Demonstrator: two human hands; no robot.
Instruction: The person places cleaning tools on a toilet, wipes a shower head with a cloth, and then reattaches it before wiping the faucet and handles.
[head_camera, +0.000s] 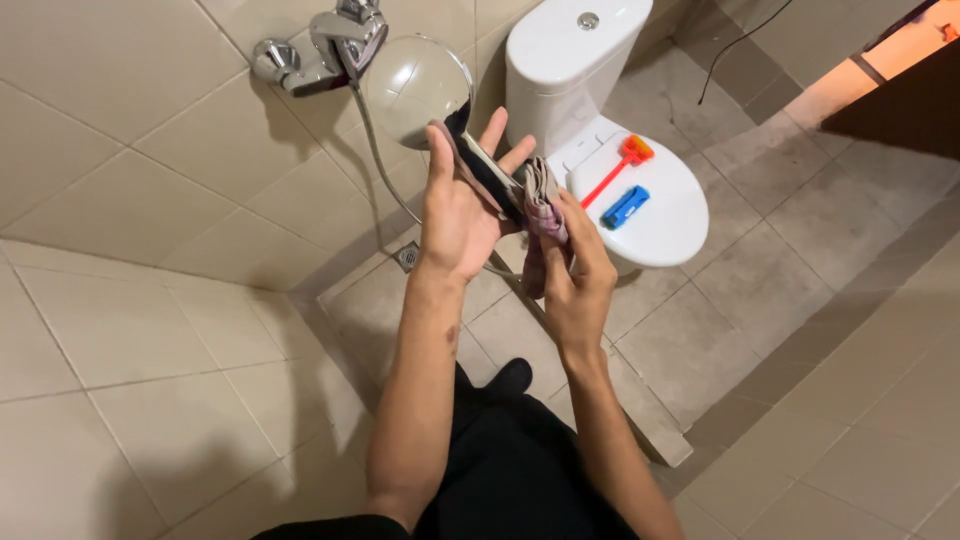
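— Where are the two bare arms?

— Both rise from the lower middle of the frame and meet just above centre, forearms nearly parallel.

— And the left hand (460, 215)?

— Raised with its back to the camera, fingers spread and pointing up, thumb out to the left, curled loosely around what it grips.

— The right hand (578, 275)?

— Just below and right of it, fingers pinched shut, knuckles toward the upper left, wrist bent slightly inward
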